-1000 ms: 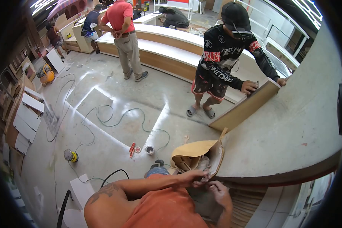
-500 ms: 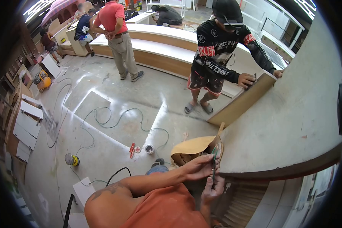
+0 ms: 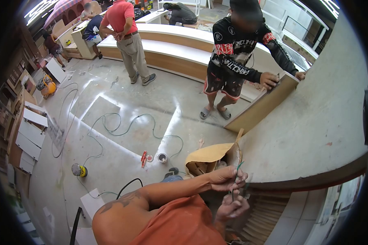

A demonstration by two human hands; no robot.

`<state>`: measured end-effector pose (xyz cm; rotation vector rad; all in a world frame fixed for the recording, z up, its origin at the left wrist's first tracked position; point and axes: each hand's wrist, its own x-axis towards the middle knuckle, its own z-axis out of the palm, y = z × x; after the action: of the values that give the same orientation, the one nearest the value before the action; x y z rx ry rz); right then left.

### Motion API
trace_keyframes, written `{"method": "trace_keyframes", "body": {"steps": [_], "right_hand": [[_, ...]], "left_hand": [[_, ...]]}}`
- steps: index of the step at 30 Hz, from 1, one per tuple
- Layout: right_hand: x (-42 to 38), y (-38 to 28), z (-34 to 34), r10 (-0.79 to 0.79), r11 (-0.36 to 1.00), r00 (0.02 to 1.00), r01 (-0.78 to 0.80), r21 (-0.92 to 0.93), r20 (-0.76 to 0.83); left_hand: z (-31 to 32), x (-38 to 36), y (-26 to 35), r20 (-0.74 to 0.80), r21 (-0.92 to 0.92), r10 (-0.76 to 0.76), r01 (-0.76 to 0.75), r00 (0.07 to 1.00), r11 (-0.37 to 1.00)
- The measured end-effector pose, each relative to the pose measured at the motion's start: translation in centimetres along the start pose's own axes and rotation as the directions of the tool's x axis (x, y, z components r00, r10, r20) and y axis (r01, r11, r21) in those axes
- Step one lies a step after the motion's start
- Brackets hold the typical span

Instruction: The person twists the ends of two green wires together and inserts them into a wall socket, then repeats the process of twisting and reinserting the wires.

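Holding a thin green strand (image 3: pixel 240 165) between two bare hands.
Pinching its upper part in the left hand (image 3: pixel 229 178) and its lower part in the right hand (image 3: pixel 233 207), fingers pressed together in each grip, just beside the open brown bag (image 3: pixel 209 154) and near the edge of the pale surface (image 3: pixel 298 141).

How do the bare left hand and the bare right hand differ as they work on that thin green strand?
The left hand is higher in view, nearer the open brown paper sack; the right hand is lower, farther from it.
The left hand reaches in from the left, its arm visible to the shoulder; the right hand comes up from below, showing only some forearm.
Both grip the thin green strand.
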<state>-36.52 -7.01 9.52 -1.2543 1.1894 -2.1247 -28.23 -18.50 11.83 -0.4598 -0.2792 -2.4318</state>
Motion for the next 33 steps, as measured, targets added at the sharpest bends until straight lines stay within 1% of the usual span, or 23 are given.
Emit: {"method": "trace_keyframes", "body": {"steps": [3,4,5,6,7,9,10,11,12,14,15,17,18,20,21,23,24,25,27,28,30,31,33], "right_hand": [[2.6,-1.4,-1.3,0.061,0.997,0.997,-0.059,-0.053,0.053],[3.2,-1.6,-1.3,-0.012,0.982,0.989,0.04,-0.185,0.15],[3.6,-1.8,-1.3,-0.015,0.981,0.99,0.042,-0.19,0.144],[3.8,-1.9,-1.3,-0.038,0.968,0.937,0.121,-0.22,0.348],[4.0,-2.1,-1.3,-0.048,0.952,0.842,0.202,-0.231,0.537],[3.8,-3.1,0.0,0.02,0.957,0.83,0.146,-0.252,0.557],[4.1,-3.4,0.9,0.052,0.952,0.762,0.156,-0.261,0.646],[4.1,-3.6,1.3,0.088,0.948,0.683,0.165,-0.271,0.725],[3.8,-3.5,1.3,0.093,0.948,0.684,0.162,-0.275,0.723],[3.4,-3.0,1.4,0.139,0.964,0.736,0.053,-0.261,0.662],[3.5,-2.9,1.3,0.14,0.964,0.736,0.052,-0.262,0.663],[3.4,-3.1,0.9,0.227,0.955,0.677,-0.013,-0.298,0.7],[3.4,-3.2,1.0,0.226,0.956,0.672,-0.015,-0.292,0.706],[3.5,-3.7,1.4,0.316,0.947,0.514,-0.13,-0.292,0.797],[3.4,-3.7,1.2,0.309,0.95,0.502,-0.13,-0.282,0.808],[3.3,-3.5,0.5,0.348,0.938,0.501,-0.183,-0.295,0.793],[3.2,-3.6,0.2,0.41,0.911,0.505,-0.276,-0.308,0.759],[3.3,-3.7,0.0,0.41,0.91,0.504,-0.277,-0.308,0.76],[3.4,-4.0,-0.2,0.434,0.88,0.452,-0.399,-0.259,0.779],[3.4,-4.0,-0.2,0.436,0.879,0.453,-0.4,-0.26,0.778],[3.3,-4.0,0.0,0.442,0.857,0.414,-0.458,-0.238,0.795],[3.0,-3.9,-0.1,0.446,0.855,0.415,-0.458,-0.241,0.793],[2.5,-3.4,-0.3,0.425,0.826,0.463,-0.55,-0.123,0.778]], "left_hand": [[0.8,0.8,-0.3,-0.007,-0.042,0.066,-0.067,0.998,0.997],[0.4,0.9,0.2,0.038,-0.029,0.059,-0.058,0.998,0.998],[0.1,0.9,0.4,0.081,-0.016,0.052,-0.05,0.995,0.999],[-0.1,0.9,0.6,-0.013,0.119,0.115,-0.113,0.993,0.986],[-0.3,0.8,0.5,-0.013,0.117,0.108,-0.106,0.994,0.987],[1.2,0.9,0.9,-0.188,0.364,0.1,-0.025,0.977,0.931],[2.3,0.9,0.9,-0.317,0.43,0.089,0.059,0.944,0.901],[2.4,0.9,1.1,-0.319,0.427,0.086,0.062,0.944,0.902],[2.5,0.9,1.2,-0.349,0.562,0.089,0.133,0.933,0.816],[3.1,1.0,1.9,-0.404,0.759,0.143,0.244,0.904,0.604],[3.1,1.0,2.3,-0.404,0.758,0.143,0.243,0.904,0.605],[3.0,0.8,2.9,-0.45,0.822,0.071,0.382,0.89,0.422],[2.7,0.7,3.1,-0.453,0.823,0.08,0.382,0.888,0.421],[1.6,0.0,3.7,-0.425,0.666,-0.294,0.515,0.856,0.54],[1.1,-0.6,3.7,-0.43,0.67,-0.275,0.508,0.86,0.541],[0.2,-1.4,3.9,-0.404,0.457,-0.308,0.482,0.861,0.747],[0.0,-1.9,4.3,-0.412,0.458,-0.277,0.461,0.868,0.76],[-0.2,-2.2,4.1,-0.413,0.458,-0.276,0.46,0.868,0.761],[0.4,-2.2,3.2,-0.495,0.519,-0.102,0.388,0.863,0.762],[0.3,-2.2,2.4,-0.495,0.518,-0.104,0.389,0.862,0.762],[0.4,-1.8,0.5,-0.538,0.507,0.085,0.241,0.839,0.827],[0.5,-1.6,0.1,-0.538,0.504,0.082,0.242,0.839,0.829],[1.2,-1.2,-0.3,-0.556,0.5,0.163,0.171,0.815,0.849]]}}
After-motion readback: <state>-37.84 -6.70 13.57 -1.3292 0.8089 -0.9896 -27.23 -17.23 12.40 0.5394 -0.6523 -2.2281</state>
